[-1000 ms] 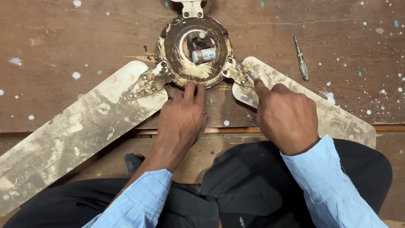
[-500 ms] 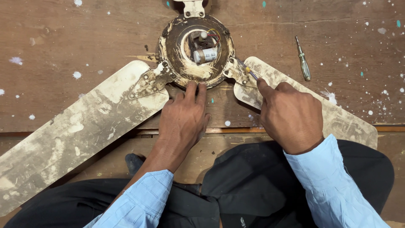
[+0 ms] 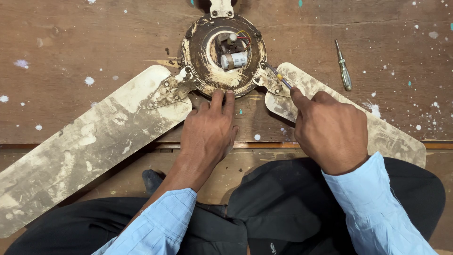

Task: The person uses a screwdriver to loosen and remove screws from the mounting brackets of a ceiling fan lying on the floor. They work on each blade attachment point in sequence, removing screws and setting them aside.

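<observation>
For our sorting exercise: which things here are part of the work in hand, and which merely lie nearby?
In use:
- round brown fan motor hub
- dirty cream fan blade
- thin screwdriver in right hand
- left hand on hub

Lying about:
- green-handled screwdriver on the wooden floor

Surface: worn brown wooden boards (image 3: pixel 71 42), scratched and dusty.
Marks: white and teal paint flecks scattered across the wood.
Seam: a groove between boards runs crosswise.
Light: even, soft, without hard shadows.
</observation>
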